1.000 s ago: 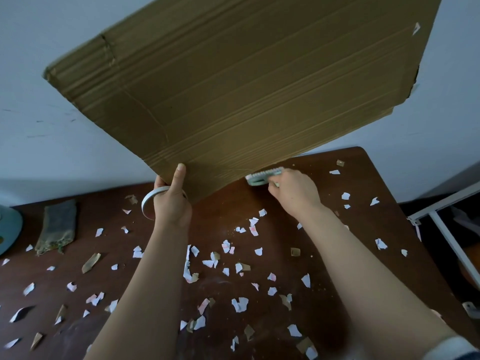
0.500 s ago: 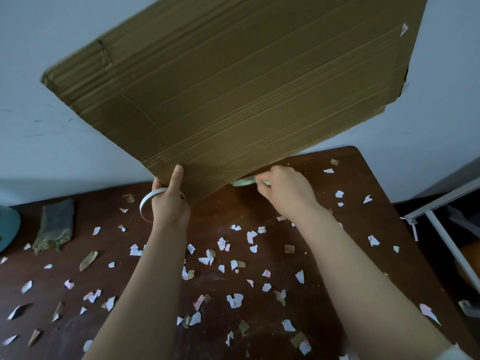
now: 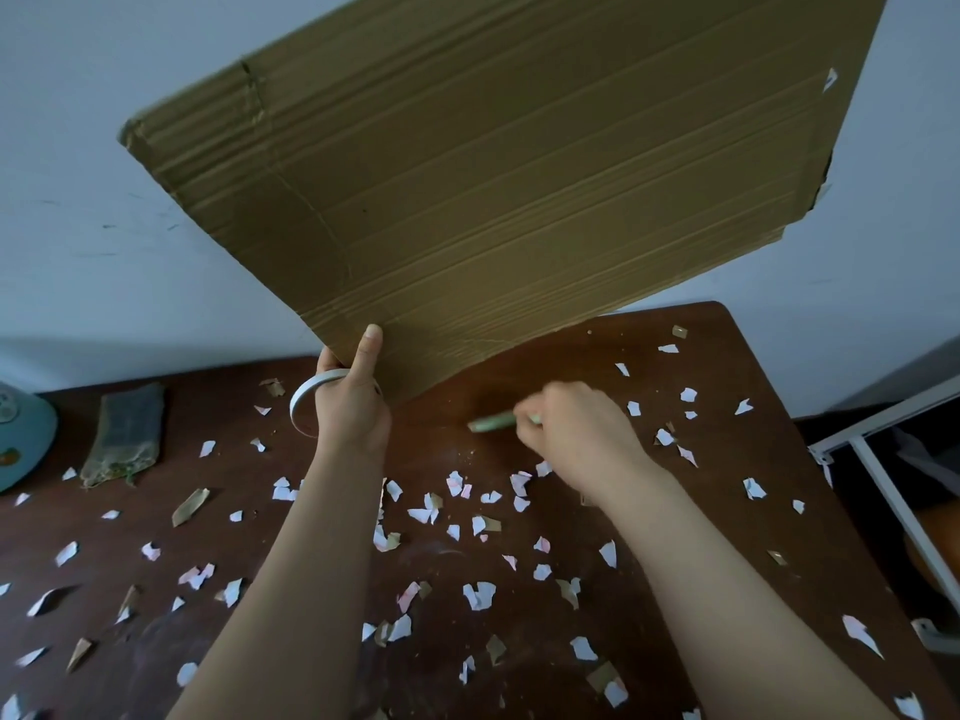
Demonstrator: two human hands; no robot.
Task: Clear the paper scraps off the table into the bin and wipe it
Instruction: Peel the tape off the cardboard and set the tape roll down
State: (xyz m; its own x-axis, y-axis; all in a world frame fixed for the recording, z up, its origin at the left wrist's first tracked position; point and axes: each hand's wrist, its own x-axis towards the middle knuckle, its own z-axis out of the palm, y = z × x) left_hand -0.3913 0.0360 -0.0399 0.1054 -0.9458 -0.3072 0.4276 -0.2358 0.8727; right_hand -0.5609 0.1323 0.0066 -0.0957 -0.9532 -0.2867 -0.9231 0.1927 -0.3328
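Cardboard (image 3: 519, 200) raised over far edge of worktop (image 3: 727, 366), left hand (image 3: 353, 410) pinching its corner. Right hand (image 3: 576, 433) clenched round green brush (image 3: 491, 422). Scraps (image 3: 480, 596) litter whole worktop; bin unseen. Sweeping barely begun, likely; next, lower cardboard as dustpan.

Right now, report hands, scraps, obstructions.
Left hand grips raised cardboard sheet, tape roll too. Right hand holds green tool. Paper scraps all over table.

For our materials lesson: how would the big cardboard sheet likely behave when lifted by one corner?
The cardboard sheet is probably stiff: gripped at one corner by the left hand, it shows no sag. It seems light for its size, since one hand holds it up. Its creases may let it fold if pushed hard.
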